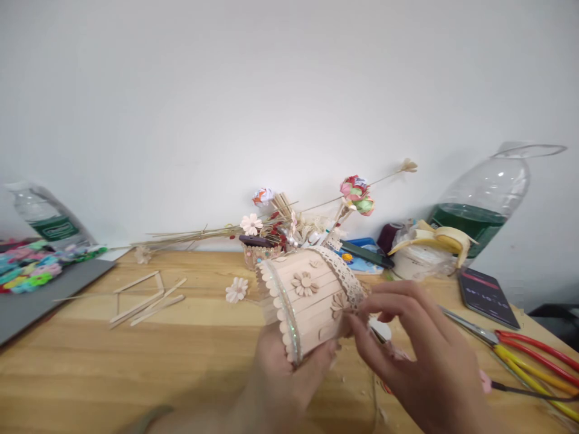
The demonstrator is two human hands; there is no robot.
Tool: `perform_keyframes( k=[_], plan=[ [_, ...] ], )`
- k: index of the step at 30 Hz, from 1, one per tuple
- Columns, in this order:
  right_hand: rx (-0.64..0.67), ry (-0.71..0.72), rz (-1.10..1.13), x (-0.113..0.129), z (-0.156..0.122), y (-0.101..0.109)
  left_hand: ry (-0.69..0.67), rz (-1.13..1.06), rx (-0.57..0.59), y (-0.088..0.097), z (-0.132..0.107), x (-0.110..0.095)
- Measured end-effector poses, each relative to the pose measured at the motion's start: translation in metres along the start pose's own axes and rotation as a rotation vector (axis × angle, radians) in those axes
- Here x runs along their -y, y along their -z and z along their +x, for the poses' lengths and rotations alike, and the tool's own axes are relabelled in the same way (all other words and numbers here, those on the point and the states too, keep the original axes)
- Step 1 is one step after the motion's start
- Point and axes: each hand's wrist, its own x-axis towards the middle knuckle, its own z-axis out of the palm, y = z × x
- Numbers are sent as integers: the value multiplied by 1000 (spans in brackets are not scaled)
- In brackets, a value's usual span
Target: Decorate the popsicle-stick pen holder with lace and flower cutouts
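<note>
My left hand (pixel 283 367) is wrapped round the underside of a craft-stick pot (pixel 312 319), which lies tilted on its side above the table. Scalloped trim with a glittery band (pixel 289 319) edges its left end, and a strip of cream lace (pixel 346 274) rings the right end. A flower cutout (pixel 304 284) sits on the pot's side; a second flower cutout (pixel 339 305) is close to the lace. At that second flower and the lace edge, my right hand (pixel 416 349) has its thumb and fingertips drawn together in a pinch. Whatever is between them is hidden.
Loose wooden sticks (pixel 138 304) and a pale flower (pixel 236 290) lie on the left. Behind the pot stand dried stems and paper flowers (pixel 355 188). To the right are a phone (pixel 488 296), red-and-yellow-handled pliers (pixel 520 349), a banana peel (pixel 436 235) and a large bottle (pixel 484 193).
</note>
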Motion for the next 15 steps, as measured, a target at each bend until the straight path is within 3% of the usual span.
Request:
perform_keyframes(
  k=[15],
  plan=[
    [64,-84,68,6,1,-2,-36,147,11,2,-2,1]
  ],
)
